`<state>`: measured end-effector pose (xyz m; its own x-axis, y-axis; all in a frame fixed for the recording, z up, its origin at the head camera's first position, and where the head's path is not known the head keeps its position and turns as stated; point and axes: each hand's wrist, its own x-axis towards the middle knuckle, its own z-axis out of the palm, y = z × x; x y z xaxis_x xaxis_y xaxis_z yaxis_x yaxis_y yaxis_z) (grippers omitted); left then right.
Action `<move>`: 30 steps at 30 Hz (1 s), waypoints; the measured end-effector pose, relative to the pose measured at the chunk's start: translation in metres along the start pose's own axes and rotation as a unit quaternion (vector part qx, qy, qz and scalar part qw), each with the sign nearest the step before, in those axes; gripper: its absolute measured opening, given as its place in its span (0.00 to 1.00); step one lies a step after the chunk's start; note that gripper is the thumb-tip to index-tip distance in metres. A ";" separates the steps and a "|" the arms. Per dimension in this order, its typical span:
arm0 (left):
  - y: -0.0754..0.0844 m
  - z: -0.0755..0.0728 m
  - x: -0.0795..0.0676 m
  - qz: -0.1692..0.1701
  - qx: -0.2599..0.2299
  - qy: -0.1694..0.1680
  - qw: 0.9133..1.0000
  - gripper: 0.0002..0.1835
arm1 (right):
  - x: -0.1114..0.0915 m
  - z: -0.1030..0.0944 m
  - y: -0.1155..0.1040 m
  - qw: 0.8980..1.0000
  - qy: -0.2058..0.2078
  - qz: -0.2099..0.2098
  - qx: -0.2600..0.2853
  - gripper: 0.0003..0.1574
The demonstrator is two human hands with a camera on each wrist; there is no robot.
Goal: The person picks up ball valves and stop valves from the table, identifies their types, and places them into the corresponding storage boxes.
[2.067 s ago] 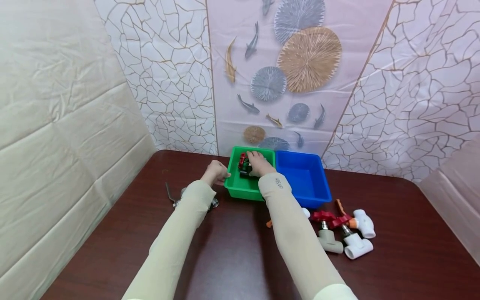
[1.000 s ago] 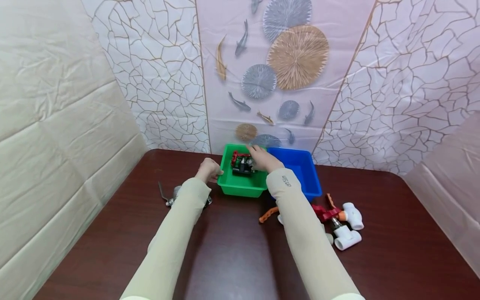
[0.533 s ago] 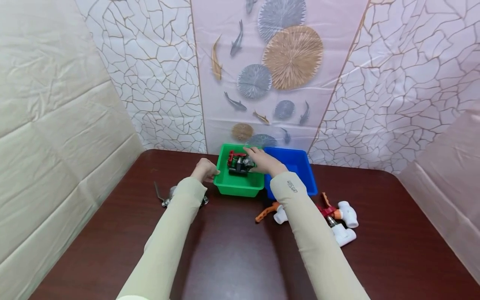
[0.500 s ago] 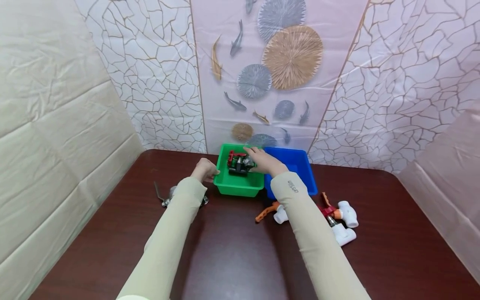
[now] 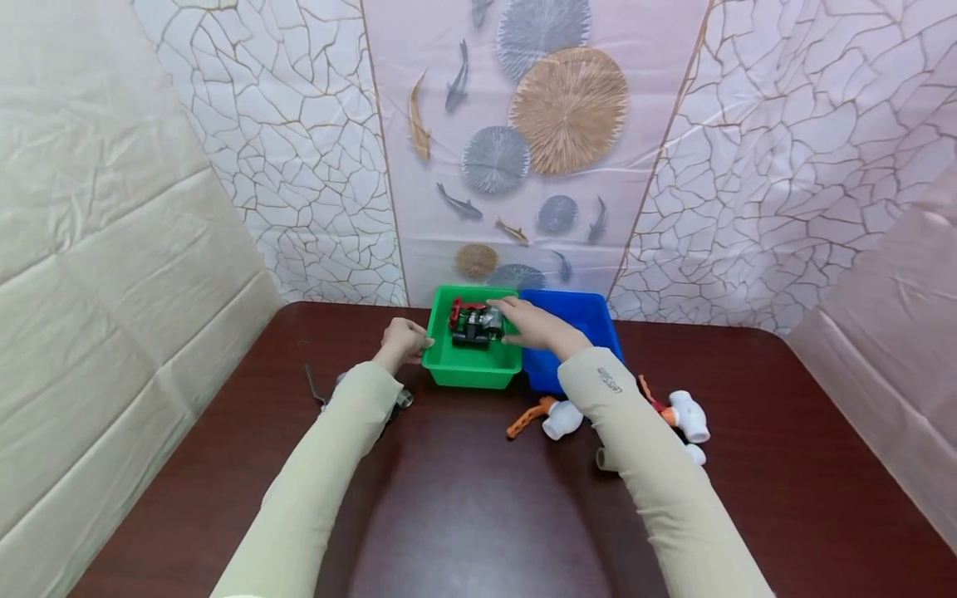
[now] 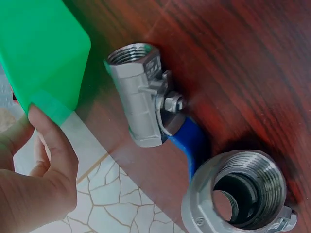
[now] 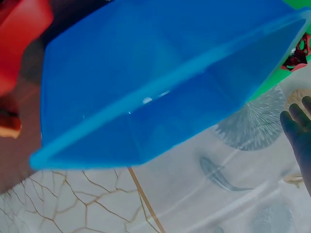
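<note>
My left hand (image 5: 404, 339) pinches the left rim of the green bin (image 5: 473, 378) between thumb and fingers; the left wrist view shows the thumb against the green wall (image 6: 48, 58). Inside the bin lie a black valve (image 5: 469, 339) with a red handle and a metal valve (image 5: 494, 324). My right hand (image 5: 540, 325) hovers by the bin's right rim, fingers extended and holding nothing, close beside the metal valve. At the right edge of the right wrist view, some of that hand's fingers (image 7: 295, 116) show.
A blue bin (image 7: 121, 58) stands against the green one. In front lie white valves with orange handles (image 5: 562, 419) (image 5: 688, 415) and a grey fitting (image 5: 607, 459), partly under my right sleeve. By my left forearm are a blue-levered metal ball valve (image 6: 138, 97) and a wide threaded metal valve (image 6: 238, 194).
My right hand has drawn right, away from the metal valve, leaving it beside the black one in the green bin. The left hand keeps its pinch on the rim. The head view has shifted.
</note>
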<state>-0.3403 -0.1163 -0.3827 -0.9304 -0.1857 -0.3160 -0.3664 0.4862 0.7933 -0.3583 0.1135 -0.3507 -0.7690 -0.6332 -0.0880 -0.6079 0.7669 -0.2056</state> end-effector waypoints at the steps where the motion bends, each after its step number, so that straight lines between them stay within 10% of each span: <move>1: -0.001 0.000 0.000 0.008 0.004 0.005 1.000 0.13 | -0.002 -0.002 -0.001 1.000 0.003 -0.008 -0.002 0.44; 14: -0.015 0.001 -0.007 0.068 -0.056 -0.035 0.995 0.18 | -0.039 -0.018 0.003 0.999 0.004 -0.017 -0.027 0.42; 30: -0.023 -0.006 -0.020 0.145 0.009 -0.069 0.987 0.22 | -0.065 -0.030 0.016 0.997 0.033 -0.037 -0.050 0.43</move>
<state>-0.3137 -0.1294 -0.3915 -0.9861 0.0801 -0.1456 -0.0837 0.5178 0.8514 -0.3242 0.1703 -0.3194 -0.7304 -0.6830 -0.0111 -0.6780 0.7268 -0.1100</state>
